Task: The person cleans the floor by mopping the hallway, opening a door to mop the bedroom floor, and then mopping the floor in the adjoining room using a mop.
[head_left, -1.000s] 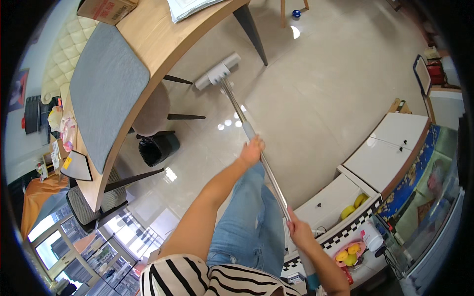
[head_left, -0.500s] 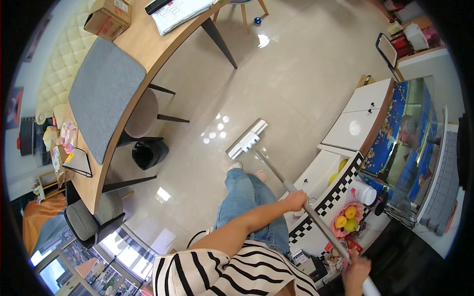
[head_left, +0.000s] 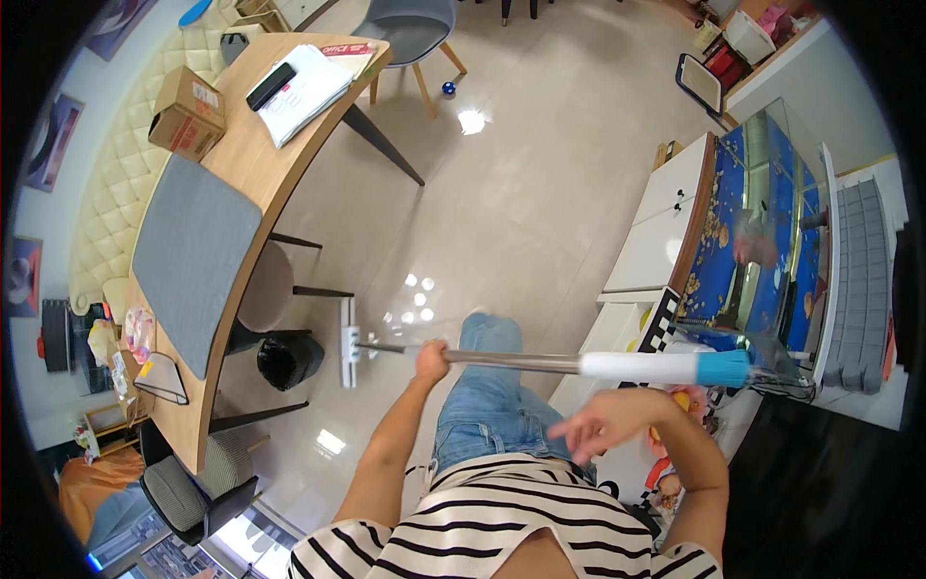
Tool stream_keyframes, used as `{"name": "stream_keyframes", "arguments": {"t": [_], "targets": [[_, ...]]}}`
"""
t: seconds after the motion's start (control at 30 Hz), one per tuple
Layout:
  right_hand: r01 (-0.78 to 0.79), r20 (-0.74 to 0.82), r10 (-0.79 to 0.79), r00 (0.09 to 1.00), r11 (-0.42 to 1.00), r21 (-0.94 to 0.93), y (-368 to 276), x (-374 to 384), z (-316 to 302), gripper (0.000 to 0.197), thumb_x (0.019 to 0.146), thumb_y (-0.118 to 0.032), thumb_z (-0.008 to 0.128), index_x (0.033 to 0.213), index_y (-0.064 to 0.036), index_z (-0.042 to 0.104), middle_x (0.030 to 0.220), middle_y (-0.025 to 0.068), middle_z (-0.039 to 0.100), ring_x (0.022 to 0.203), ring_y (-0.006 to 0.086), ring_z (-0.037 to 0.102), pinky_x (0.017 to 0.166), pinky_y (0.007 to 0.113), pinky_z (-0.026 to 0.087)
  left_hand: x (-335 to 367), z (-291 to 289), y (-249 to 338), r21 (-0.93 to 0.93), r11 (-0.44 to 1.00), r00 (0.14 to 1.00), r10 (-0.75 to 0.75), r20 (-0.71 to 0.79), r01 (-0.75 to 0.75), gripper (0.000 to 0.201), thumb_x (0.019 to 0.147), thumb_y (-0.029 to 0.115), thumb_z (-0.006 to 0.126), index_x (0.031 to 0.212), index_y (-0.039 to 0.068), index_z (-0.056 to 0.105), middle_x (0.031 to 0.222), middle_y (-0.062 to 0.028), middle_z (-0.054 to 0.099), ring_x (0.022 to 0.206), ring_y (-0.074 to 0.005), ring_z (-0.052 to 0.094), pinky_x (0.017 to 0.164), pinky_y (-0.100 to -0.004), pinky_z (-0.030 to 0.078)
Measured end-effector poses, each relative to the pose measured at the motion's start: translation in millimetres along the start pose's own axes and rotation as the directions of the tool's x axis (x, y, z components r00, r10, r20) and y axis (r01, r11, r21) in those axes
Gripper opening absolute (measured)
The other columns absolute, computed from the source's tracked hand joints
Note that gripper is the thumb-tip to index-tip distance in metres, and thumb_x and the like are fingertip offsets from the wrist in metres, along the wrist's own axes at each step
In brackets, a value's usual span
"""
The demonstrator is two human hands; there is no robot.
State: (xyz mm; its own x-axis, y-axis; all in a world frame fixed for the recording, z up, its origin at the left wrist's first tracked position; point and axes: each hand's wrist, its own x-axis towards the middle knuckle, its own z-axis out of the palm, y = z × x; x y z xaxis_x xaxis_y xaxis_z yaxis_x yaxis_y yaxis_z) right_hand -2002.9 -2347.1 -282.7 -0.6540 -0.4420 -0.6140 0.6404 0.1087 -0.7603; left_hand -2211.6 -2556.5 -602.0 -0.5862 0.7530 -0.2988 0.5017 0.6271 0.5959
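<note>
A long-handled flat mop (head_left: pixel 521 361) lies almost level across the view, with a metal pole and a white and blue grip at its right end. My left hand (head_left: pixel 432 361) is wrapped round the pole, not far from the head. The narrow white mop head (head_left: pixel 349 344) is at the left, near the black waste bin (head_left: pixel 289 360). My right hand (head_left: pixel 610 425) is off the mop, just below the white part of the grip, its fingers apart and nothing seen in them. My jeans (head_left: pixel 492 386) show beneath the pole.
On the left a curved wooden table (head_left: pixel 241 96) bears a cardboard box (head_left: pixel 188 114) and papers (head_left: pixel 304 96). A stool (head_left: pixel 267 287) is tucked beneath it. To the right are white cabinets (head_left: pixel 644 253) and a glass fish tank (head_left: pixel 748 241). A grey chair (head_left: pixel 410 29) stands farther off.
The mop has swung from a slant to nearly level, its head moving left toward the bin. My left hand has moved left with the pole. My right hand has let go of the handle.
</note>
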Motion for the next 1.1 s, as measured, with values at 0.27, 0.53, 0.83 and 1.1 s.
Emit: {"name": "stream_keyframes", "arguments": {"t": [0.27, 0.53, 0.83, 1.1], "targets": [[0.733, -0.51, -0.612, 0.605, 0.678, 0.055, 16, 166, -156, 0.028, 0.068, -0.016, 0.061, 0.086, -0.0042, 0.044, 0.1, 0.01, 0.049, 0.101, 0.0191, 0.043, 0.087, 0.033, 0.032, 60, -5, -46, -0.059, 0.974, 0.966, -0.225, -0.124, 0.219, 0.006, 0.06, 0.002, 0.045, 0.061, 0.003, 0.051, 0.064, -0.0179, 0.051, 0.067, -0.0351, 0.05, 0.06, -0.0379, 0.041], [0.776, -0.809, -0.374, 0.455, 0.611, 0.154, -10, 106, -285, 0.011, 0.065, -0.004, 0.053, 0.072, -0.0051, 0.044, 0.07, 0.0075, 0.052, 0.072, 0.0163, 0.05, 0.069, 0.032, 0.04, 203, 14, 56, -0.095, 0.992, 0.967, -0.108, -0.232, 0.088, 0.007, 0.061, 0.004, 0.048, 0.064, 0.002, 0.053, 0.067, -0.0184, 0.052, 0.066, -0.0357, 0.05, 0.059, -0.0398, 0.04], [0.918, -0.983, 0.0, -0.185, 0.357, -0.173, 32, -69, -361, 0.016, 0.062, -0.001, 0.051, 0.072, -0.0054, 0.039, 0.065, 0.0069, 0.043, 0.07, 0.0202, 0.046, 0.079, 0.036, 0.033, 430, 68, 275, -0.179, 0.881, 0.886, 0.457, 0.081, -0.439, 0.01, 0.054, -0.003, 0.05, 0.062, 0.004, 0.052, 0.074, -0.0144, 0.049, 0.075, -0.032, 0.045, 0.067, -0.0378, 0.037], [0.752, -0.598, 0.471, -0.648, 0.522, -0.403, 123, -36, -231, 0.015, 0.067, -0.003, 0.049, 0.074, -0.0084, 0.037, 0.073, 0.0059, 0.042, 0.083, 0.0219, 0.042, 0.09, 0.041, 0.024, 449, 180, 367, -0.206, 0.604, 0.448, 0.741, 0.5, -0.77, 0.011, 0.057, -0.004, 0.049, 0.062, 0.005, 0.054, 0.075, -0.014, 0.047, 0.079, -0.0311, 0.043, 0.069, -0.0347, 0.037]]}}
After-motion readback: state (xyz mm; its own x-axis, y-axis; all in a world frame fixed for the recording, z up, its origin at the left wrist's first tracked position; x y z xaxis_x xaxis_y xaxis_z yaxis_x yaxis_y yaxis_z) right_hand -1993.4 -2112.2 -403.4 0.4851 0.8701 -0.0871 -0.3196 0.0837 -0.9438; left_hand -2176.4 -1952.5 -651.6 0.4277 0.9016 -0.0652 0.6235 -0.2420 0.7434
